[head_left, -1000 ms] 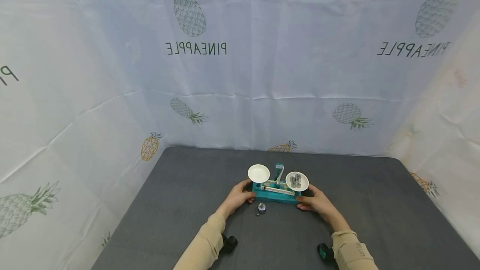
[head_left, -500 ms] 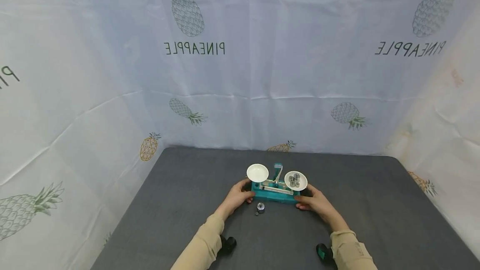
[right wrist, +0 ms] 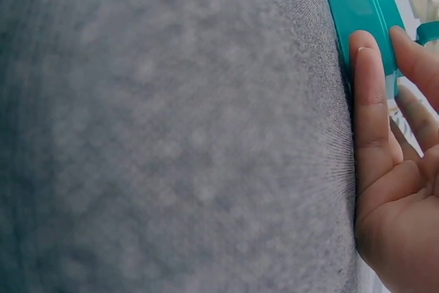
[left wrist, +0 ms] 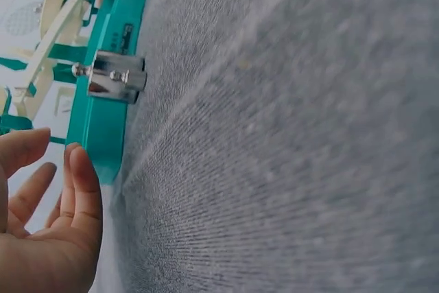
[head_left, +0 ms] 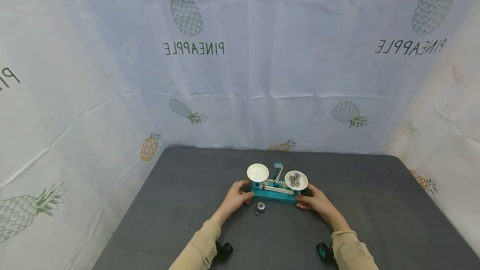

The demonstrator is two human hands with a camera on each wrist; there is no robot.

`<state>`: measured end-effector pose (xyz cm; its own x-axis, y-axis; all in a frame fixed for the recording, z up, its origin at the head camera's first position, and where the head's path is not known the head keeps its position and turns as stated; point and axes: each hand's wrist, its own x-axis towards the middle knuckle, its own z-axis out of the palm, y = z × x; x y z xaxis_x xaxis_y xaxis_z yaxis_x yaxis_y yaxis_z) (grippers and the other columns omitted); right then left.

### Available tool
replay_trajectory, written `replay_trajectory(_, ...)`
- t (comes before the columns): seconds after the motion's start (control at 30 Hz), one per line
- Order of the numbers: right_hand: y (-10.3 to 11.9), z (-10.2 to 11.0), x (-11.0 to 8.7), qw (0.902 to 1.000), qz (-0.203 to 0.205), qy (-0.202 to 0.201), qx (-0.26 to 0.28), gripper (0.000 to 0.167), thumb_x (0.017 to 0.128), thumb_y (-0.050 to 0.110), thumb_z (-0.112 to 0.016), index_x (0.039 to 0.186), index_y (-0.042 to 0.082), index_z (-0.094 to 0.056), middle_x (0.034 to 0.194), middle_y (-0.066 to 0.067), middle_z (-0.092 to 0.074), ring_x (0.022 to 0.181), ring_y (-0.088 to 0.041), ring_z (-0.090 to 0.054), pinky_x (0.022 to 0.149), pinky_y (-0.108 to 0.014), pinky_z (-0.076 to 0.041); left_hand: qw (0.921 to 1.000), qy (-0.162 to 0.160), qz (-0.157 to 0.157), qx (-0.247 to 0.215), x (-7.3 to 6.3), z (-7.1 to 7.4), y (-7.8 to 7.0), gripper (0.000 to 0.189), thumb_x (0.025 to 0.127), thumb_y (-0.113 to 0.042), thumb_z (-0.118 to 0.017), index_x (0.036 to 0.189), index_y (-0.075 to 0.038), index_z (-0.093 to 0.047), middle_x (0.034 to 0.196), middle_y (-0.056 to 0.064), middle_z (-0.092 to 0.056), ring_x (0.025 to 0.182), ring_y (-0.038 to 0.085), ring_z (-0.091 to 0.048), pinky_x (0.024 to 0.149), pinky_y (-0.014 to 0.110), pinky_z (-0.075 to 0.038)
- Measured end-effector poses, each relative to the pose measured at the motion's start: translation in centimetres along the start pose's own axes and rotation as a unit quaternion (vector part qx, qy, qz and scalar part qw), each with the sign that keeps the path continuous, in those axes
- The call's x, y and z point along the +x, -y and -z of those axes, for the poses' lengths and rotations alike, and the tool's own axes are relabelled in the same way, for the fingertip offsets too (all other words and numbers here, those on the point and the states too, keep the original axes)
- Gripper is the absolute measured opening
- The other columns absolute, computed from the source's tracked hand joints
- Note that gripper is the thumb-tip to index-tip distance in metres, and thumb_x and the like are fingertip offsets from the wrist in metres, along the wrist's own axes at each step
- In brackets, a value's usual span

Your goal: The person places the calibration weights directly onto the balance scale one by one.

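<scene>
A teal balance scale [head_left: 275, 195] stands on the dark table, its left pan [head_left: 257, 173] bare and its right pan [head_left: 291, 175] bearing several metal weights [head_left: 297, 177]. At the left end of its base is my left hand [head_left: 235, 197]; in the left wrist view its fingers are loosely bent, fingertips at the base's end. My right hand [head_left: 316, 202] holds the base's right end, with fingertips [right wrist: 370, 66] against the teal side in the right wrist view. A larger metal weight [head_left: 261, 207] and a tiny one [head_left: 257, 212] stand before the scale.
The dark grey table [head_left: 195, 203] spreads around the scale. White cloth with pineapple prints [head_left: 240, 70] hangs behind the table and at its sides. Black wrist devices [head_left: 324, 252] sit below both forearms.
My left hand has drawn back slightly to the left and toward me. The right hand stays at its end of the scale. The weights keep their places.
</scene>
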<state>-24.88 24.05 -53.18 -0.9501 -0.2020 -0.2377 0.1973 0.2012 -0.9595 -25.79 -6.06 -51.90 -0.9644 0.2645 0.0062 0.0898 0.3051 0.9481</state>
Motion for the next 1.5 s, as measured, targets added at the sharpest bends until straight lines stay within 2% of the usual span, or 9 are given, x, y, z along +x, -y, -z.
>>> replay_trajectory(0.23,0.2,0.0,-0.3,1.0,-0.002,-0.001,0.004,0.084,0.085,0.019,-0.067,0.147,0.0,-0.014,0.103,-0.012,-0.059,0.075,-0.012,-0.067,0.069,-0.026,-0.056,0.9995,0.018,-0.002,-0.025,-1.2,-0.3,-0.7,0.034,0.086,-0.012,-0.064,0.114,0.002,-0.053,0.116,0.02,-0.049,0.069,0.009,-0.059,0.065,0.029,-0.053)
replay_trajectory(0.4,0.3,-0.2,-0.4,1.0,-0.001,-0.004,0.005,0.079,0.086,0.018,-0.066,0.146,0.0,-0.017,0.109,-0.017,-0.056,0.075,-0.014,-0.068,0.068,-0.027,-0.056,0.9991,0.037,0.007,-0.021,-1.8,-0.9,-0.8,0.031,0.085,-0.01,-0.064,0.112,0.002,-0.055,0.097,0.022,-0.059,0.065,0.009,-0.055,0.059,0.027,-0.047)
replay_trajectory(0.57,0.3,-0.4,-0.4,1.0,0.0,-0.004,0.006,0.078,0.086,0.017,-0.066,0.145,0.0,-0.018,0.114,-0.02,-0.053,0.075,-0.013,-0.067,0.068,-0.027,-0.056,0.9974,0.068,0.015,-0.015,-2.2,-1.2,-0.9,0.035,0.082,-0.007,-0.065,0.114,0.005,-0.055,0.089,0.026,-0.064,0.063,0.008,-0.054,0.055,0.024,-0.042)
replay_trajectory(0.77,0.3,-0.3,-0.4,1.0,-0.002,-0.003,0.006,0.077,0.087,0.018,-0.065,0.145,-0.001,-0.018,0.108,-0.016,-0.056,0.074,-0.011,-0.067,0.068,-0.025,-0.056,0.9957,0.087,0.021,-0.022,-2.4,-1.3,-1.0,0.036,0.079,-0.008,-0.07,0.112,0.001,-0.058,0.08,0.016,-0.066,0.061,0.007,-0.052,0.053,0.022,-0.04)
replay_trajectory(0.9,0.3,-0.3,-0.4,1.0,0.004,0.002,0.003,0.076,0.089,0.02,-0.062,0.146,-0.001,-0.016,0.105,-0.014,-0.06,0.076,-0.011,-0.068,0.068,-0.025,-0.056,0.9957,0.091,0.014,-0.015,-2.4,-1.3,-1.0,0.036,0.078,-0.009,-0.071,0.111,0.002,-0.059,0.073,0.008,-0.063,0.06,0.006,-0.051,0.052,0.02,-0.039)
replay_trajectory(1.03,0.2,-0.2,-0.4,1.0,0.005,0.004,0.002,0.076,0.09,0.022,-0.061,0.146,-0.002,-0.015,0.11,-0.017,-0.058,0.078,-0.011,-0.068,0.069,-0.025,-0.056,0.9961,0.088,0.011,-0.004,-2.3,-1.5,-0.8,0.033,0.078,-0.008,-0.071,0.108,0.002,-0.061,0.071,0.002,-0.06,0.059,0.006,-0.05,0.051,0.019,-0.039)
replay_trajectory(1.27,0.0,-0.2,-0.4,1.0,0.004,-0.005,0.001,0.074,0.09,0.023,-0.062,0.145,0.0,-0.019,0.122,-0.026,-0.049,0.079,-0.013,-0.068,0.07,-0.026,-0.056,0.9965,0.083,0.009,0.004,-2.3,-1.6,-0.7,0.029,0.076,-0.006,-0.072,0.104,-0.002,-0.063,0.069,0.003,-0.061,0.056,0.007,-0.049,0.05,0.019,-0.038)
replay_trajectory(1.37,0.0,-0.2,-0.4,1.0,0.006,-0.007,0.0,0.074,0.089,0.023,-0.062,0.145,-0.001,-0.02,0.12,-0.025,-0.051,0.079,-0.014,-0.068,0.07,-0.026,-0.056,0.9968,0.079,0.01,0.006,-2.3,-1.7,-0.9,0.029,0.075,-0.005,-0.073,0.102,-0.002,-0.064,0.068,0.004,-0.061,0.054,0.006,-0.047,0.048,0.019,-0.036)
replay_trajectory(1.5,0.1,-0.2,-0.5,1.0,0.007,-0.007,-0.002,0.074,0.089,0.023,-0.062,0.145,-0.001,-0.019,0.115,-0.023,-0.055,0.079,-0.013,-0.068,0.071,-0.026,-0.056,0.9974,0.071,0.008,0.003,-2.4,-1.8,-1.0,0.029,0.073,-0.003,-0.074,0.1,-0.001,-0.064,0.069,0.011,-0.063,0.052,0.005,-0.045,0.046,0.018,-0.034)
